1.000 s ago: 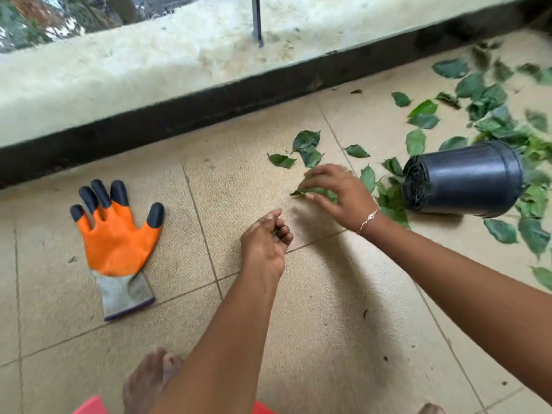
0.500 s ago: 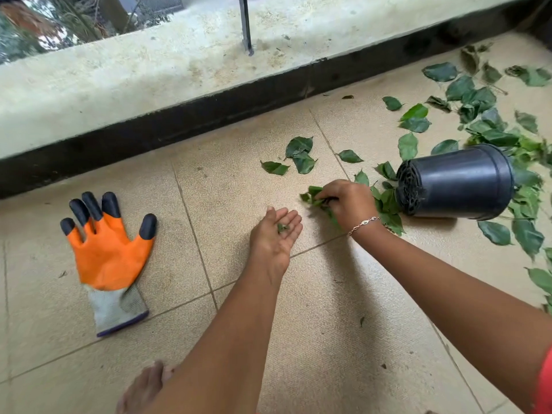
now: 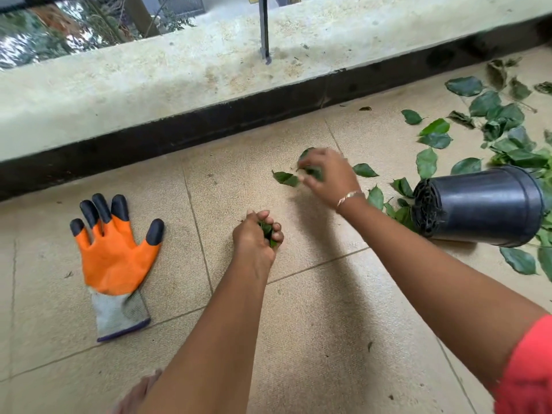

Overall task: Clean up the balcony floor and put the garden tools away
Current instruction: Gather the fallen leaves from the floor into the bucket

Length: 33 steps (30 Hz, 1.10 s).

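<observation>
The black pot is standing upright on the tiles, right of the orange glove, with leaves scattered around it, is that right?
Not quite: the head view shows the black pot lying on its side, not upright. The rest holds: it is on the tiles, right of the orange glove, with leaves scattered around it.

You have a single view, the wide-angle camera on your head. It faces forward and steeply down at the balcony floor, close enough that your forearms fill the lower frame. The ledge bends across the top; the leaves run off the right edge.
</observation>
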Available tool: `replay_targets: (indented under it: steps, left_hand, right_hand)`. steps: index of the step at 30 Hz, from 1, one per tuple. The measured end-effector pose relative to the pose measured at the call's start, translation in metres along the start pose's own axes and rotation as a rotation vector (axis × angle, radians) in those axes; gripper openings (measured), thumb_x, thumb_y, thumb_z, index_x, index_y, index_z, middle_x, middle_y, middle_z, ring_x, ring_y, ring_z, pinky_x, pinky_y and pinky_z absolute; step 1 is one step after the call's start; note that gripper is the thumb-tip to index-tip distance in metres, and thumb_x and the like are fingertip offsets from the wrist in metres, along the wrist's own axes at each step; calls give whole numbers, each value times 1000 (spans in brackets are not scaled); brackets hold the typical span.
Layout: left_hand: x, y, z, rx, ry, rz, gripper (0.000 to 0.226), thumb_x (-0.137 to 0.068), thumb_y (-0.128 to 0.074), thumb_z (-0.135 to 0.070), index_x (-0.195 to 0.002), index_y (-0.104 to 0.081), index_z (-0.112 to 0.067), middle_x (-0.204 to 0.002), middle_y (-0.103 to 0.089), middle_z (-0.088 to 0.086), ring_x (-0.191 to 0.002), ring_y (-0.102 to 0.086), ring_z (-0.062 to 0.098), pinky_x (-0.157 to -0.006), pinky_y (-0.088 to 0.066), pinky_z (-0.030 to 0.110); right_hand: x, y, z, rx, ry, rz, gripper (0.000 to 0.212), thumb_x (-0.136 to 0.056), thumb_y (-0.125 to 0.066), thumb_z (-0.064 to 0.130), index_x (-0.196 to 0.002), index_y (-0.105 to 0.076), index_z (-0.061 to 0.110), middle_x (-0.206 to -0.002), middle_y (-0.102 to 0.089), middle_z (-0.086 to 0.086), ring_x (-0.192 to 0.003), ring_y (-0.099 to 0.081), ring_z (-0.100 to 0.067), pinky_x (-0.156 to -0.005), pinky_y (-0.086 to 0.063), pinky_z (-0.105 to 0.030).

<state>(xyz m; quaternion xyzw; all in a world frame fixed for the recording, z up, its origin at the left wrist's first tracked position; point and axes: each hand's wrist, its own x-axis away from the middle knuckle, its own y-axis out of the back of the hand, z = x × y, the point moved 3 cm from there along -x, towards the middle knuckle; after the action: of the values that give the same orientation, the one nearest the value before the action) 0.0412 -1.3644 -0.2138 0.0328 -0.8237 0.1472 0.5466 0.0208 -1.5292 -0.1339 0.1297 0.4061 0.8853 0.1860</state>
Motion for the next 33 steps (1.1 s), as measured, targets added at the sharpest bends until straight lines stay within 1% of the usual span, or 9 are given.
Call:
replay_targets:
  steps: [4,8,11,17,22,24,28,31,33]
  left_hand:
    - [41,-12,0,-124,-69,119,19,-100,-39,-8,-88,-54,-6,-66,-49,5,-52,-42,12,-36,-34,15]
    - [44,-13,-3,-134,-95,118,21,-98,-37,-3,-109,-54,-4,-82,-61,12,-56,-48,13,-40,-42,18]
    - [50,-18,-5,-171,-99,170,26,-100,-32,-5,-119,-50,-5,-92,-62,16,-58,-52,14,-42,-45,19]
    - [55,-34,13,-244,-51,219,21,-102,-36,-12,-105,-56,-5,-85,-63,16,-60,-54,17,-48,-46,24]
    - [47,-46,27,-235,-5,244,47,-96,-48,-45,-93,-65,-2,-97,-67,22,-85,-65,31,-71,-53,41]
    - [-2,-38,42,-300,-11,229,49,-90,-55,-50,-103,-64,-3,-116,-61,25,-87,-67,33,-75,-54,44]
    - [32,-46,36,-290,17,184,35,-100,-39,-36,-77,-52,-14,-53,-55,-1,-44,-50,11,-38,-40,16]
    - [40,-48,38,-338,-15,226,34,-102,-39,-24,-74,-50,-9,-47,-46,0,-39,-41,11,-33,-29,14]
    - [40,-46,41,-333,0,235,32,-102,-40,-23,-75,-51,-8,-47,-46,0,-39,-41,10,-33,-29,15]
  right_hand:
    - [-30,-21,-20,284,-140,218,76,-84,-58,51,-146,-19,35,-156,-1,-12,-142,-5,-37,-114,-13,-53]
    - [-1,-57,-8,370,118,139,41,-92,-53,29,-133,-48,26,-150,-29,-9,-139,-20,-36,-109,-27,-52]
    - [25,-52,-12,272,299,-42,16,-79,-61,6,-90,-71,7,-110,-67,-9,-107,-60,-31,-73,-52,-34]
    - [30,-9,-13,22,25,-233,17,-67,-67,-6,-79,-75,4,-85,-71,-11,-79,-64,-23,-69,-42,-20]
    - [66,-17,10,139,212,-206,15,-64,-64,-2,-70,-74,7,-69,-62,-10,-54,-58,-23,-49,-41,-21]
    - [69,-16,5,161,207,-17,21,-65,-61,-2,-77,-75,8,-75,-67,-10,-63,-63,-30,-56,-47,-28]
    - [54,26,-18,-53,24,-40,22,-83,-58,4,-97,-72,12,-106,-68,-5,-98,-60,-21,-86,-49,-40]
    - [27,40,-46,455,-23,86,42,-92,-48,12,-133,-48,21,-153,-23,-7,-137,-24,-28,-108,-32,-45]
    - [18,36,-62,629,-66,267,51,-96,-42,22,-144,-26,25,-157,3,-5,-143,-2,-31,-114,-18,-50]
